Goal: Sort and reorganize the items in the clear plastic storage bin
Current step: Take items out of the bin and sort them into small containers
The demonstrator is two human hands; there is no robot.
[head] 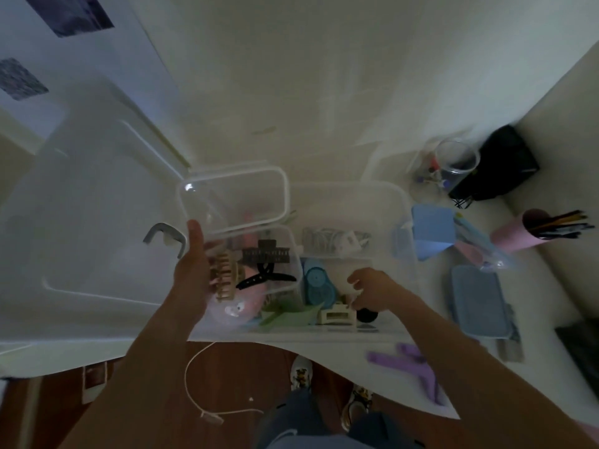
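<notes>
Now, left grip (194, 270): grasping small clear box (256, 254) of hair clips (269, 254), frame centre
right grip (372, 290): fingers curled inside storage bin (398, 202), grasp unclear

From my remote seat, I can read no text, label, brand, number or sign anywhere in this dim, blurred view. The two dark prints on the wall (69, 12) at the upper left of the frame show only smeared patterns, no lettering. The pale blue lid (478, 301) at the lower right and the black box (500, 163) at the upper right carry no marking I can make out. The items inside the clear plastic storage bin (393, 202) at the centre are too soft to show any print.
</notes>
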